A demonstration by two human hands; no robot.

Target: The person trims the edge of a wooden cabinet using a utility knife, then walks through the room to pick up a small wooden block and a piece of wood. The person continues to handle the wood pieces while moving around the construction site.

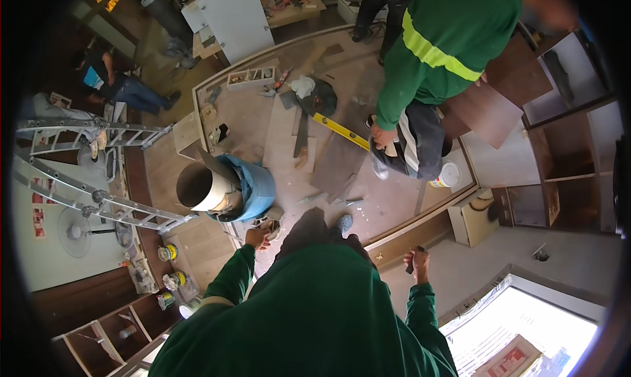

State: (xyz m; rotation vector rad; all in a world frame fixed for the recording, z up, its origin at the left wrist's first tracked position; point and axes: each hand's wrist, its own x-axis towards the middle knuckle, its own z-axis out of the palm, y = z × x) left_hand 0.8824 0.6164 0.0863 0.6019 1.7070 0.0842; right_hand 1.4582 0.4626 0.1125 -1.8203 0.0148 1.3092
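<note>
My left hand (257, 237) is beside the foot of a blue bin (257, 188), its fingers curled. A thin dark strip shows by it, but what the fingers hold is too small to make out. The bin holds a wide pale tube (200, 188) and a dark board. On the other side, my right hand (419, 266) is raised near the grey wall, wrapped round a short dark object (413, 259). Its kind is unclear. Both arms are in green sleeves.
A co-worker in green (434, 55) crouches at right ahead, beside a yellow spirit level (340, 131) and a white bucket (449, 174). Boards and a handsaw (301, 135) lie on the floor. An aluminium ladder (112, 206) stands left; open shelves (572, 153) stand right.
</note>
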